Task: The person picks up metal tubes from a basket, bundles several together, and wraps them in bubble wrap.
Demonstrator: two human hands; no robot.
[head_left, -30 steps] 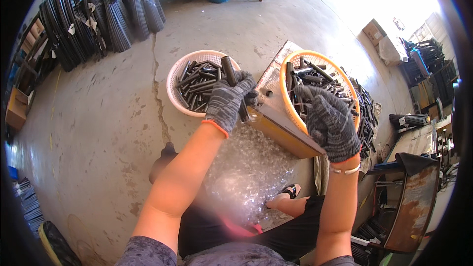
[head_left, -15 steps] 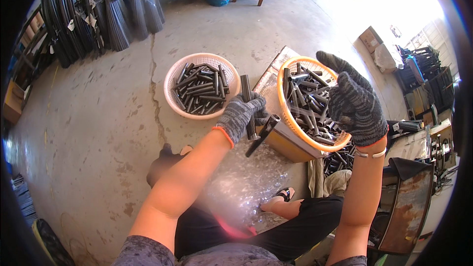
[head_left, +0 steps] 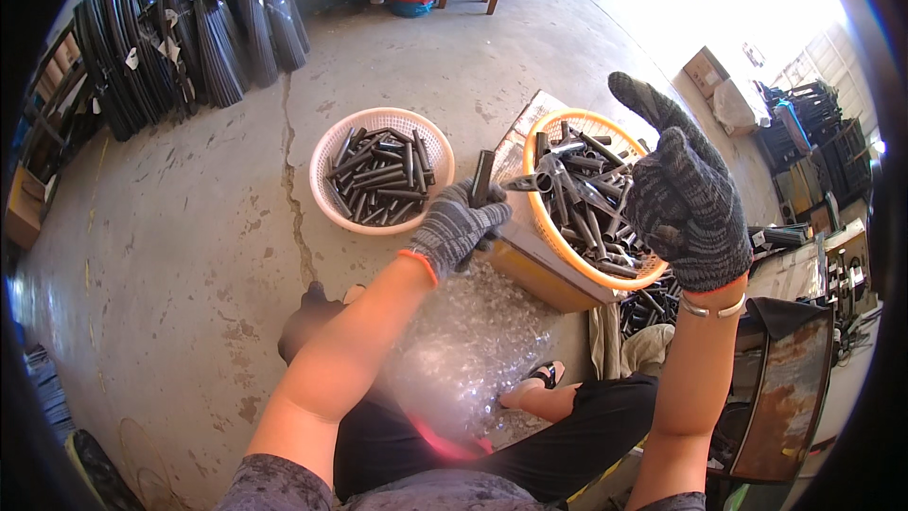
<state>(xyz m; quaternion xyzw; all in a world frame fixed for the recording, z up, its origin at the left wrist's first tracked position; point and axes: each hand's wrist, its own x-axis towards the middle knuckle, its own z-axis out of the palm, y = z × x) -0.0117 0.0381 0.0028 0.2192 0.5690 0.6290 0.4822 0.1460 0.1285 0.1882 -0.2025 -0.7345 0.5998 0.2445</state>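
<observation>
Left hand (head_left: pixel 458 227), in a grey knitted glove with an orange cuff: fingers wrapped around a short dark metal tube (head_left: pixel 482 177), held upright just left of the orange plastic basket (head_left: pixel 539 218).

Right hand (head_left: pixel 683 191), in a dark grey knitted glove: raised above the right rim of the orange basket, fingers spread loosely, holding nothing; a thin bangle on the wrist below it.

Orange plastic basket: round, filled with a jumble of dark metal tubes and bracket pieces (head_left: pixel 586 203); rests on a tilted cardboard box (head_left: pixel 544 279), between the two hands.

White plastic basket (head_left: pixel 326 147): round, perforated wall, on the concrete floor (head_left: pixel 170 255) left of the orange basket, close beside the left hand; holds more short dark tubes (head_left: pixel 378 180), lying roughly side by side.

Sheet of clear bubble wrap (head_left: pixel 463 350): spread over the person's lap, below the orange basket.

Loose dark metal pieces (head_left: pixel 648 308): heaped low to the right of the orange basket.

Bundles of long dark rods (head_left: pixel 180 38): leaning at the far left, well apart from the orange basket.

Rusty metal container (head_left: pixel 780 388): lower right of the orange basket.
</observation>
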